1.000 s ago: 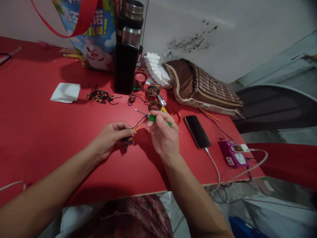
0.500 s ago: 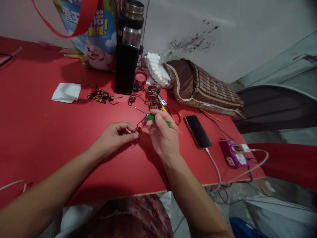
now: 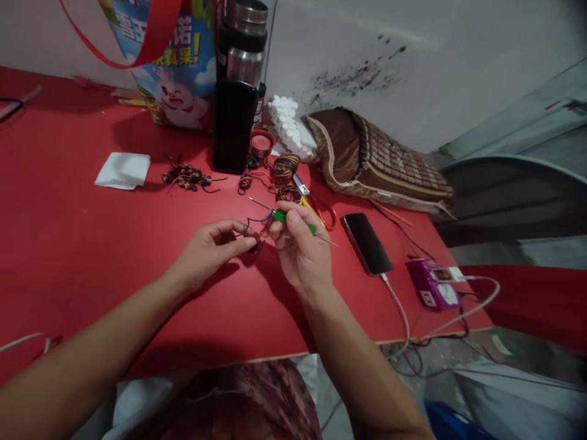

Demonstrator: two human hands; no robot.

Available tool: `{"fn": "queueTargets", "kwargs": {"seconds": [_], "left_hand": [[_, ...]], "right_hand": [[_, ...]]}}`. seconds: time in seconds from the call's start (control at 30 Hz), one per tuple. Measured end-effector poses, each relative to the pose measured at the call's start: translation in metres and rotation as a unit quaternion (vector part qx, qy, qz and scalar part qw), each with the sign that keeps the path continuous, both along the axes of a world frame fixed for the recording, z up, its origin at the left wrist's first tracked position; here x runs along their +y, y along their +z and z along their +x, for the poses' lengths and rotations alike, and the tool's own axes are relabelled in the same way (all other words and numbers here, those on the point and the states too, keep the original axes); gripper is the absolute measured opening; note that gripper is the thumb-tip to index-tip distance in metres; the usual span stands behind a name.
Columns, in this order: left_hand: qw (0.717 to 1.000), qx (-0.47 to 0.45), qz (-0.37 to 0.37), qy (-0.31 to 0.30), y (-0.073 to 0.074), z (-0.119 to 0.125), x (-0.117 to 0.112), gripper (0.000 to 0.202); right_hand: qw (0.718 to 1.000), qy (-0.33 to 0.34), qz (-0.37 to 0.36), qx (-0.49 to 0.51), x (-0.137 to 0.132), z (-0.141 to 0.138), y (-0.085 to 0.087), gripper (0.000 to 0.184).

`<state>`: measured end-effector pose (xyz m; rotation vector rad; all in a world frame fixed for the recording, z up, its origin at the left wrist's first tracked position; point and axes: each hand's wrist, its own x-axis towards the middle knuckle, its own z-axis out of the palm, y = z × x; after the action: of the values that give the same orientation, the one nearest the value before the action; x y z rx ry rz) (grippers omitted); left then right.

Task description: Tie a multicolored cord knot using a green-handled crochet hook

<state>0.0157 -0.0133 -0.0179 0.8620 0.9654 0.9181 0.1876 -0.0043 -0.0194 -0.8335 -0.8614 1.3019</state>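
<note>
Between thumb and fingers, my left hand [image 3: 219, 247] pinches a small piece of dark multicoloured yarn work [image 3: 257, 245]. My right hand [image 3: 300, 250] is closed around the green handle of a crochet hook [image 3: 280, 215], whose thin metal shaft points to the upper left. Blue and orange strands run from the yarn work to my right fingers, with a loop of yarn standing between the hands. Beyond my right hand lie wound yarn [image 3: 286, 166], scissors with orange handles [image 3: 328, 214] and nail clippers [image 3: 301, 184]. Finished-looking knotted yarn pieces [image 3: 188, 177] lie farther left.
A black phone [image 3: 235, 127] stands upright before a steel flask [image 3: 245, 61] and a printed bag [image 3: 183, 91]. A charging phone [image 3: 367, 244] lies right, its cable running to a purple box [image 3: 433, 284]. A brown cushion [image 3: 380, 156] rests by the wall; a white tissue [image 3: 123, 170] lies left.
My left hand has shifted slightly up, with its fingers repositioned on the yarn work. The dark yarn loop now stands farther left and higher. My right hand stays nearly still.
</note>
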Motion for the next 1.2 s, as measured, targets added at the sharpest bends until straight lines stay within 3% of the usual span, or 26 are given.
{"fn": "queueTargets", "kwargs": {"seconds": [0.17, 0.33, 0.47, 0.9, 1.2], "left_hand": [[0.998, 0.035, 0.046, -0.016, -0.001, 0.002, -0.001, 0.025], [0.999, -0.037, -0.002, -0.035, -0.008, 0.004, -0.002, 0.024], [0.998, -0.035, -0.042, -0.037, -0.01, 0.002, 0.0, 0.026], [0.999, -0.016, -0.04, -0.03, -0.001, 0.003, -0.005, 0.029], [0.998, -0.028, -0.051, -0.034, -0.005, 0.003, -0.005, 0.029]], "right_hand": [[1.0, 0.01, 0.0, 0.002, -0.003, -0.003, 0.001, 0.021], [1.0, 0.011, 0.01, 0.018, -0.002, -0.001, -0.001, 0.022], [1.0, -0.012, 0.005, 0.02, 0.002, 0.003, -0.002, 0.022], [0.999, -0.035, 0.0, -0.015, 0.003, 0.001, -0.001, 0.018], [0.999, -0.006, 0.013, -0.031, 0.001, 0.001, -0.003, 0.018]]}}
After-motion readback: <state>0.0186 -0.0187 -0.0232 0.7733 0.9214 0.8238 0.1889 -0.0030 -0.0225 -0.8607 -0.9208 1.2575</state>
